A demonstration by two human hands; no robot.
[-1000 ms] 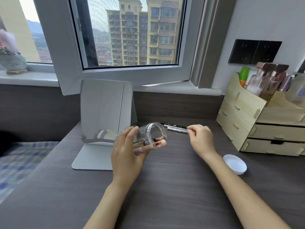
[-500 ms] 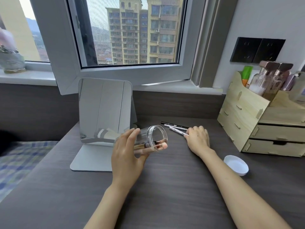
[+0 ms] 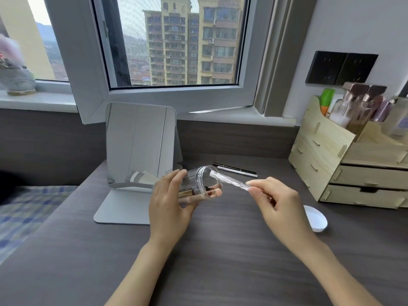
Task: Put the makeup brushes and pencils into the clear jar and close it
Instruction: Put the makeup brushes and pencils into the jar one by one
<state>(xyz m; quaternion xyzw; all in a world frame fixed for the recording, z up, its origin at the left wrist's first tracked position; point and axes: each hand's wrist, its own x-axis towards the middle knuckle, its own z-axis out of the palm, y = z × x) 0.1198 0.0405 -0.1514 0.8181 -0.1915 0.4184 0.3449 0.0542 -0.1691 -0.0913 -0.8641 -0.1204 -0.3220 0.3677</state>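
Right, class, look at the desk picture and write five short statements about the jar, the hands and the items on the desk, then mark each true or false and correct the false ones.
1. The left hand holds the clear jar tilted on its side, mouth towards the right hand. True.
2. The jar is empty. False: a gold-handled brush already lies inside it.
3. The right hand holds a clear-wrapped pencil with its tip at the jar's mouth. True.
4. The white lid is screwed onto the jar. False: it lies on the desk, right of the right hand.
5. No pencils remain on the desk. False: two dark pencils lie behind the jar.
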